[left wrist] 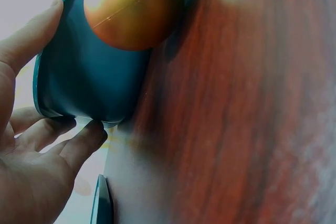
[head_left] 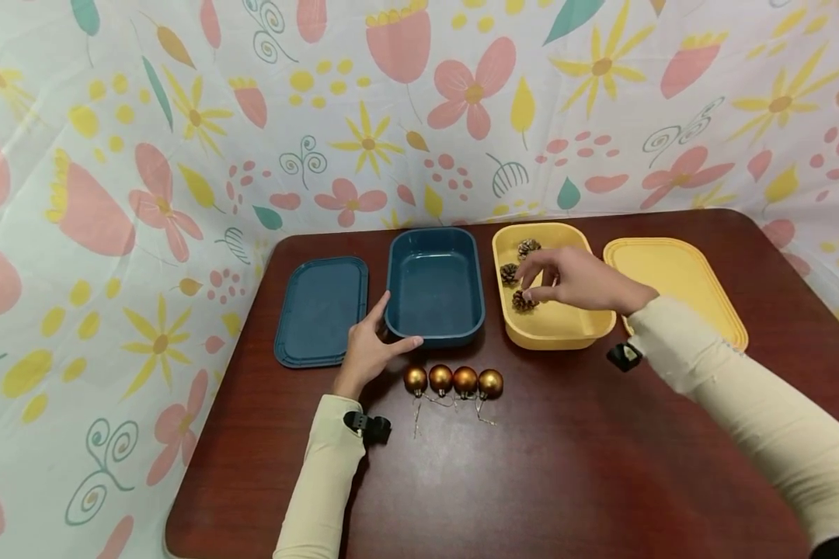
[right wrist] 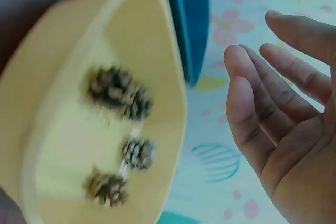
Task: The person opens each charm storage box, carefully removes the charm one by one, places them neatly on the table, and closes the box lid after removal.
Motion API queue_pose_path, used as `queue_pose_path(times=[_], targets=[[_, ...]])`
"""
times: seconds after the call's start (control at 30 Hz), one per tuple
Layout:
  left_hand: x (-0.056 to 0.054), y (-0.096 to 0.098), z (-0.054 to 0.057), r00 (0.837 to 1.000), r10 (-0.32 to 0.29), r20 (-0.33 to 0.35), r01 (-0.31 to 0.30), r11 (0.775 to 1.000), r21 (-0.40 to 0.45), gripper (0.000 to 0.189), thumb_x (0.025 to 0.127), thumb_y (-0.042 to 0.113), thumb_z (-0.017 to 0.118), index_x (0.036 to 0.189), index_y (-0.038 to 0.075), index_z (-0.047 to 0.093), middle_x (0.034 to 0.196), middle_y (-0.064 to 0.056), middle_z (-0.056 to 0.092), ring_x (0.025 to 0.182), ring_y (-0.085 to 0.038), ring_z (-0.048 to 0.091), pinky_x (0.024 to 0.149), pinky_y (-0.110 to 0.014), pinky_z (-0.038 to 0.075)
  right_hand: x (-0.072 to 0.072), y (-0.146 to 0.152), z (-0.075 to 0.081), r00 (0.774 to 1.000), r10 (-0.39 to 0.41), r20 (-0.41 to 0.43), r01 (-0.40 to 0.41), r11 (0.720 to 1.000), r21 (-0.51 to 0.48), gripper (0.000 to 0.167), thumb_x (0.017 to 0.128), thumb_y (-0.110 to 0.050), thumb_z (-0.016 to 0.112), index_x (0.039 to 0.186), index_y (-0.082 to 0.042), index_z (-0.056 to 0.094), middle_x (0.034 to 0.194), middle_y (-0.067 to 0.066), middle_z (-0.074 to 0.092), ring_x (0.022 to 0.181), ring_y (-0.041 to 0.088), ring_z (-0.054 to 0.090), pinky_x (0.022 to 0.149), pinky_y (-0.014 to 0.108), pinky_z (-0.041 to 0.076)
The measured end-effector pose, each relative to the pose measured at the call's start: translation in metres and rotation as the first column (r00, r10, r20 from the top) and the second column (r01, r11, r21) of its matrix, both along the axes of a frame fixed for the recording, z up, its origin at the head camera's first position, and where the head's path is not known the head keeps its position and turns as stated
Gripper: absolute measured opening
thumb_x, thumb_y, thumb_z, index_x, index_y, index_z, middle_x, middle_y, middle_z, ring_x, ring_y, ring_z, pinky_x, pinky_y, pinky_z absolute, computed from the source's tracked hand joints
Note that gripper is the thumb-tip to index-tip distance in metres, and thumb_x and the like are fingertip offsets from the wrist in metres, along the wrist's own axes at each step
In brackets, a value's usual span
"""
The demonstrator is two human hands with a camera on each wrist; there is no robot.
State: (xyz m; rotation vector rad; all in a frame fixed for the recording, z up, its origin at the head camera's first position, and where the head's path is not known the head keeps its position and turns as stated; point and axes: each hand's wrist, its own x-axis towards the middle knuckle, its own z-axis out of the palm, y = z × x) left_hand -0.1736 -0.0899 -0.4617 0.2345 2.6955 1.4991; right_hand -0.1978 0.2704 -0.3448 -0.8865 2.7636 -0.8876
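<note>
My left hand (head_left: 370, 352) is at the near left corner of the blue container (head_left: 435, 339). Its thumb lies along the near rim and its fingers spread beside the left wall. Just in front, several gold bauble ornaments (head_left: 440, 380) with thin strings form a row; one bauble (left wrist: 131, 11) looms large in the left wrist view. My right hand (head_left: 576, 279) hovers over the yellow container (head_left: 555, 341), fingers loosely bent and nothing held. Inside that container are several pine cones (right wrist: 138, 153), one of them partly behind the fingertips in the head view.
A blue lid (head_left: 324, 310) lies flat left of the blue container. To the right of the yellow container lies a yellow lid (head_left: 678, 279), partly behind my right wrist. All stand on a dark wooden table (head_left: 531, 458), with a floral cloth (head_left: 405, 140) behind and at the left.
</note>
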Motion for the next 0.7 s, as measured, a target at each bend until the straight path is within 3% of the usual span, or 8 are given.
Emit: queue_pose_path(times=[0.2,0.47,0.7], targets=[[0.0,0.001,0.001,1.0,0.004,0.008,-0.004,1.0,0.007,0.104,0.076,0.05,0.086,0.16,0.034,0.028,0.165,-0.007,0.032,0.146,-0.03,0.043,0.113,-0.053,0.044,-0.027,0.011,-0.008,0.994,-0.046,0.103,0.037,0.995,0.088,0.025,0.092,-0.01,0.071,0.116,-0.005,0.069,0.1,0.01,0.074,0.079,0.02,0.072,0.066,0.027,0.055],[0.0,0.0,0.0,1.0,0.002,0.019,-0.002,1.0,0.02,0.103,0.076,0.048,0.086,0.16,0.035,0.027,0.165,-0.007,0.032,0.147,-0.03,0.043,0.113,-0.053,0.044,-0.058,0.016,-0.028,0.994,-0.027,0.102,-0.002,0.962,0.273,0.027,0.088,-0.011,0.074,0.113,-0.003,0.07,0.092,0.006,0.078,0.069,0.01,0.068,0.075,0.036,0.056],[-0.001,0.0,0.0,1.0,-0.001,0.031,0.0,1.0,0.029,0.103,0.075,0.049,0.086,0.159,0.038,0.027,0.165,-0.004,0.031,0.147,-0.03,0.042,0.114,-0.052,0.043,-0.077,0.015,-0.033,0.996,-0.005,0.084,-0.022,0.947,0.32,0.03,0.085,-0.011,0.077,0.112,-0.001,0.071,0.093,0.009,0.078,0.086,0.022,0.072,0.085,0.046,0.057]])
